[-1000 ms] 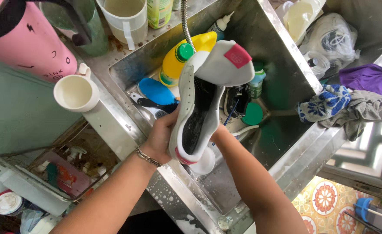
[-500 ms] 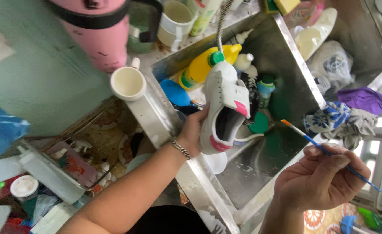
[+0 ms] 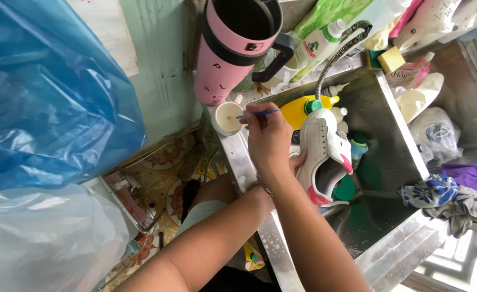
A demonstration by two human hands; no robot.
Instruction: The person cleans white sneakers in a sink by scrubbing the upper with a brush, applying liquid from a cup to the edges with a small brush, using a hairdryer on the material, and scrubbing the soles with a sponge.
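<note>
A white sneaker with pink tabs is held upright over the steel sink. My left hand grips its side and is mostly hidden behind my right forearm; a bracelet shows at the wrist. My right hand crosses in front of it and pinches a thin blue paintbrush. The brush tip points into a small white cup standing on the sink's left rim.
A pink tumbler stands behind the cup. A yellow bottle and other bottles lie in the sink under a flexible hose. Patterned and purple cloths hang on the right rim. Blue plastic bag fills the left.
My right hand has carried the brush from the lower right across to the white cup on the left. The view has swung left; the sneaker stays in my left hand.
</note>
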